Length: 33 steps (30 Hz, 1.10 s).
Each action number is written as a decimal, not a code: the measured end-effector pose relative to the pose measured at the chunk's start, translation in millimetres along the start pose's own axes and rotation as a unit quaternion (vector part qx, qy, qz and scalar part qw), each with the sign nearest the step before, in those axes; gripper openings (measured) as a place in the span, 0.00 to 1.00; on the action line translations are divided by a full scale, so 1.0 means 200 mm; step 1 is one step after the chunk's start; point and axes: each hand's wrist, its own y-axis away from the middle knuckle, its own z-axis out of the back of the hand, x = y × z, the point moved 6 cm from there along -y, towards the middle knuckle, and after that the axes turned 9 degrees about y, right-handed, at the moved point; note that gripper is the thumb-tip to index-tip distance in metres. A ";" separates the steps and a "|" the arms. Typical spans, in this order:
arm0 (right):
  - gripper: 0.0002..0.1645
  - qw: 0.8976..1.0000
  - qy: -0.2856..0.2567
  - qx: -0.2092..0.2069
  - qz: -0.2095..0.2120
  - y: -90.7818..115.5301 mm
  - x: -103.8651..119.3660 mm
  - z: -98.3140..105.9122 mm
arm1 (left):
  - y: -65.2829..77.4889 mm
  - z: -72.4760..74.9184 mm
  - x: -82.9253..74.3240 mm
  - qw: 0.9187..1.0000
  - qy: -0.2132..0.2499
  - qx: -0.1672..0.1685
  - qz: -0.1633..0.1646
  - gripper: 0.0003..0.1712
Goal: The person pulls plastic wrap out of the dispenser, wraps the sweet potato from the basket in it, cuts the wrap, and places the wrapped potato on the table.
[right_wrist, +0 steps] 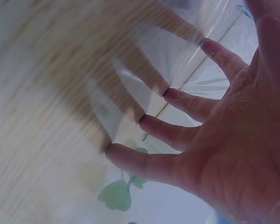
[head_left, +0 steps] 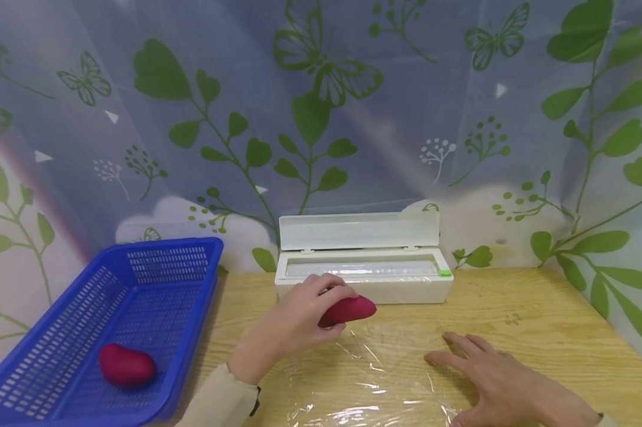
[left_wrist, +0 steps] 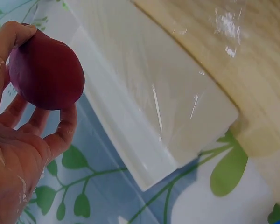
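Observation:
My left hand (head_left: 305,311) grips a smooth purple-red sweet potato (head_left: 347,311), holding it above the far part of a sheet of clear plastic wrap (head_left: 374,385). In the left wrist view the thumb and fingers close round the sweet potato (left_wrist: 49,70). Spread flat on the table, the wrap shows mostly by its glints. My right hand (head_left: 492,379) is at the wrap's right edge, its fingers spread and almost straight. In the right wrist view its fingertips (right_wrist: 119,151) touch the surface; whether wrap lies under all of them I cannot tell.
Behind the wrap stands a white wrap dispenser box (head_left: 364,290), lid (head_left: 359,231) raised, with a green slider at its right end. A blue plastic basket (head_left: 193,332) at left contains another red sweet potato (head_left: 126,365). A patterned curtain (head_left: 385,148) hangs behind the wooden table (head_left: 556,326).

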 end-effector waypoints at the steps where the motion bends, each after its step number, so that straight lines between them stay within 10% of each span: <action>1: 0.57 1.000 0.001 0.007 -0.007 0.00 0.00 0.00 | 0.00 -0.02 0.00 1.000 0.002 0.008 0.003 0.26; 33: 0.60 0.997 0.004 0.058 -0.050 -0.01 0.00 -0.01 | 0.02 -0.35 -0.01 0.987 0.037 0.128 0.091 0.24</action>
